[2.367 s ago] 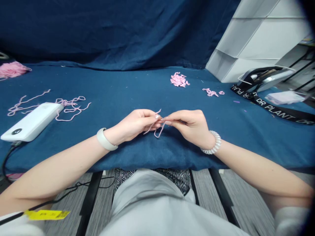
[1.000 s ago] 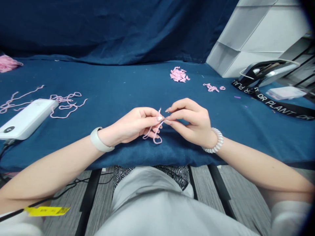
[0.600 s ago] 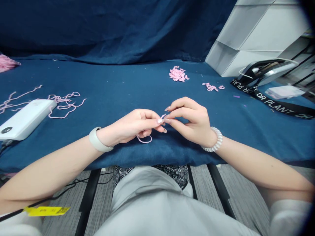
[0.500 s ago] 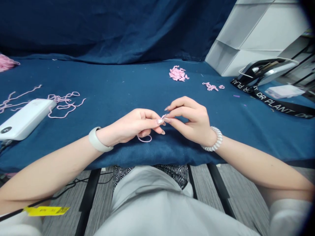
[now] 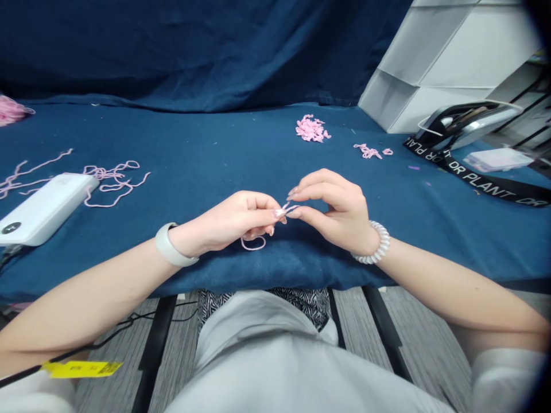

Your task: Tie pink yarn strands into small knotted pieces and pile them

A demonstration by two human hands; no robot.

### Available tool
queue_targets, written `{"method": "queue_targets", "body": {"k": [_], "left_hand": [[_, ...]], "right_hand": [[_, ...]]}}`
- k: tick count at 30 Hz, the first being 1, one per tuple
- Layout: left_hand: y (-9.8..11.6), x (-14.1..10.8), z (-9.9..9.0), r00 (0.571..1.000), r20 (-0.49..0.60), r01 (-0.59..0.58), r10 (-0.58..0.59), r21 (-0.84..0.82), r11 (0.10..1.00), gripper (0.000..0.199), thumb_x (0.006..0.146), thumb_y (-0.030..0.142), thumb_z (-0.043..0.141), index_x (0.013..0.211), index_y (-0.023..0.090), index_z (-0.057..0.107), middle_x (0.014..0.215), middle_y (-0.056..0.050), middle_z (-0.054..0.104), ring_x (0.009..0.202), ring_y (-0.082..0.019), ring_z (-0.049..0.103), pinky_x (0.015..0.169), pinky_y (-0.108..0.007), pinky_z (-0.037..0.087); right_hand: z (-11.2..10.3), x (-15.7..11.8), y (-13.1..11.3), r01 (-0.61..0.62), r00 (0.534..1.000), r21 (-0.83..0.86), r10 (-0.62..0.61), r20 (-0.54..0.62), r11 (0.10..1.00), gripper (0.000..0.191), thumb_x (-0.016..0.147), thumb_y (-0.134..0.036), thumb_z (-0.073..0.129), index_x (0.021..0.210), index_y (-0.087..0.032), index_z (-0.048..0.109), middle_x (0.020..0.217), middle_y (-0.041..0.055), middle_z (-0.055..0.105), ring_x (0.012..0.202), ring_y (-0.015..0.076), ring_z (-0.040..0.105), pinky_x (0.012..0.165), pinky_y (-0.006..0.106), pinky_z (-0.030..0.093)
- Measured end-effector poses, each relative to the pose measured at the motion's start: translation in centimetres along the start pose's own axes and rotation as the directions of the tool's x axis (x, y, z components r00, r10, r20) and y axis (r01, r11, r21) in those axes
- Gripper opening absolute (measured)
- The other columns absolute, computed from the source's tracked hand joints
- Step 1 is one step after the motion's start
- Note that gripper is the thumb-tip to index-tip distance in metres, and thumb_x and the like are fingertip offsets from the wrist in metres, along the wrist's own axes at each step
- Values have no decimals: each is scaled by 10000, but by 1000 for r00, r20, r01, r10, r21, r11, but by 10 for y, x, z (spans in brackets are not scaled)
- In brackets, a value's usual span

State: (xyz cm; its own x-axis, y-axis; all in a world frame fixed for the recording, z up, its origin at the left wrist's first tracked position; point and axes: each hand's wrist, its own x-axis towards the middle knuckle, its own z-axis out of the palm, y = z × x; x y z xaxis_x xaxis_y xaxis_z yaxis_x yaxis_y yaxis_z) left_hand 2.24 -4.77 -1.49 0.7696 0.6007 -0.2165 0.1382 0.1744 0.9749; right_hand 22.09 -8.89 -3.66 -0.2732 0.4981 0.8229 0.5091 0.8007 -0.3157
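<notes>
A strand of pink yarn (image 5: 253,248) is pinched between the thumb and forefinger of my left hand (image 5: 232,221). Part of it hangs in a small loop under that hand, and two short ends stick out past the fingertips to the right. My right hand (image 5: 336,209) is close beside these ends, its thumb and fingers parted around them. One end lies against or just above the right thumb; whether it touches is too small to tell. Any knot in the yarn is hidden by the left fingertips.
Small pink yarn pieces (image 5: 312,128) lie in a pile at the back, with several more (image 5: 369,151) to its right. Loose strands (image 5: 114,186) surround a white power bank (image 5: 49,209) at left. White boxes (image 5: 456,51) and a black lettered strap (image 5: 482,180) are at right.
My right thumb and fingers have come apart from their pinch at the yarn, and its two ends now show. My left hand has kept its hold, its lower fingers curling in more.
</notes>
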Motion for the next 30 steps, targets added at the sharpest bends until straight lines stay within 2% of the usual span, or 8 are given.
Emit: {"method": "queue_targets", "body": {"k": [7,14,17,20,22,25,27,30], "left_hand": [[2,-1,2,1000,-11,-6,7,85,996,194,756,286,682,687,133,584,519,22,511,426,-39,381,408,-161,283],[2,-4,3,999,11,-38,36,141,989,192,805,299,652,735,131,591,502,43,477,433,-39,384,423,-159,307],[3,-5,3,999,19,-49,46,169,984,183,821,286,636,742,126,593,513,48,474,436,-35,387,422,-152,308],[4,-5,3,999,15,-43,41,205,978,170,834,272,616,753,124,597,517,47,482,438,-36,393,421,-151,310],[4,-4,2,999,8,-39,38,219,975,169,831,272,616,755,122,599,520,44,490,439,-38,397,419,-152,310],[3,-4,3,1000,8,-32,31,224,974,171,825,271,619,744,122,597,527,41,499,436,-37,394,413,-154,304],[4,-4,3,1000,2,-16,16,236,972,177,812,267,633,722,121,588,520,42,498,431,-35,390,409,-153,298],[5,-4,5,1000,-16,7,-2,268,963,203,811,268,639,689,120,571,495,46,483,423,-33,382,405,-151,288]], "right_hand": [[1,-2,4,-10,998,26,8,62,1000,230,802,-338,705,976,-189,697,899,65,685,858,167,647,769,303,537],[2,-2,3,-8,991,99,-5,134,995,210,809,-301,701,967,-163,699,916,73,673,863,151,640,786,280,527],[-1,-1,2,-62,987,166,36,158,984,219,805,-304,705,973,-163,695,922,71,670,868,151,635,796,284,518],[-4,2,1,-161,978,229,125,166,960,149,868,-295,628,890,-159,685,896,71,671,866,155,630,793,290,504],[-5,4,-1,-244,958,226,199,206,943,213,909,-307,563,801,-150,658,826,60,654,789,140,611,739,277,486],[-5,5,-4,-346,902,196,267,340,918,310,939,-336,507,722,-143,614,715,28,604,653,104,545,640,246,437],[-4,4,-6,-388,862,197,280,422,900,315,936,-331,512,702,-141,600,701,18,599,632,93,533,626,236,422],[-2,4,-9,-441,834,214,309,458,872,300,923,-310,535,687,-133,594,720,23,615,644,91,541,643,232,425]]}}
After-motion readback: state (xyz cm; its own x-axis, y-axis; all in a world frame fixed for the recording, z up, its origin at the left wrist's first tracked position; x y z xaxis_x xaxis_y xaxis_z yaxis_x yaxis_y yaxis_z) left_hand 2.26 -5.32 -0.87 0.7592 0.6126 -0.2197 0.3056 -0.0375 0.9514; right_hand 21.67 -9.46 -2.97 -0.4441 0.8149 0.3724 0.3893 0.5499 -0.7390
